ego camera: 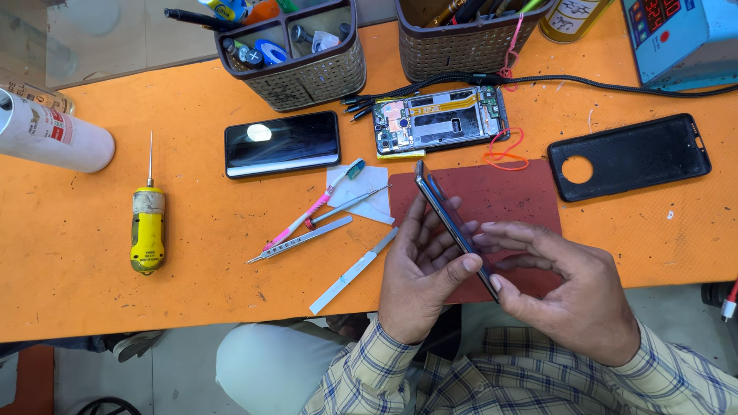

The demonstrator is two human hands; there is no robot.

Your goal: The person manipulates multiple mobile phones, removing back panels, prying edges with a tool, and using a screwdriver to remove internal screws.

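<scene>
So both hands are on a thin dark phone (453, 227) held on edge over the dark red mat (507, 200), right at the near edge of the orange tabletop (192, 238). The left hand (419, 273) cups it from behind with the thumb pressed on the lower end, and the right hand (569, 288) pinches the same end with fingertips. It's a light fingertip grip on a slim slab, so I'd say a slip could drop it onto the mat or, worse, off the edge into the lap. Squeezing or flexing it that way could also crack glass, just my guess. At about 9 o'clock from the hands sit a white spudger strip (354, 270), tweezers (301, 239) and a pink toothbrush (315, 206); a stray elbow could knock those off. Further, at 11 o'clock, lies a black phone (282, 144) face up, and at 12 an opened phone (438, 119) with bare boards, cables plugged beside it. At 2 o'clock there's a black case (629, 156). The yellow screwdriver (147, 227) way over at 9 could roll.
</scene>
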